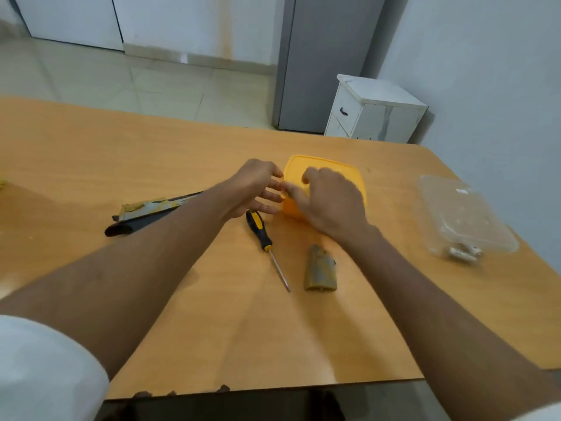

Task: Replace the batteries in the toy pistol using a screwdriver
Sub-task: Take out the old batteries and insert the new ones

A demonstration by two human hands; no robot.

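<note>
A yellow lidded box (340, 170) stands mid-table. My right hand (331, 202) lies over its lid, fingers curled on top and the thumb at the near-left corner. My left hand (258, 186) reaches in from the left, its straight fingers touching that same corner. In front of the box lies a black-and-yellow screwdriver (259, 230), tip pointing toward me. Just right of it is a tan, worn toy part (320, 268). The toy pistol (148, 211), dark and tan, lies to the left, partly hidden behind my left forearm.
A clear plastic tub (464, 217) with small white items in its near corner sits near the table's right edge. The wooden table (212, 314) ends close in front of me. Beyond it stand a white drawer cabinet (373, 110) and a grey fridge.
</note>
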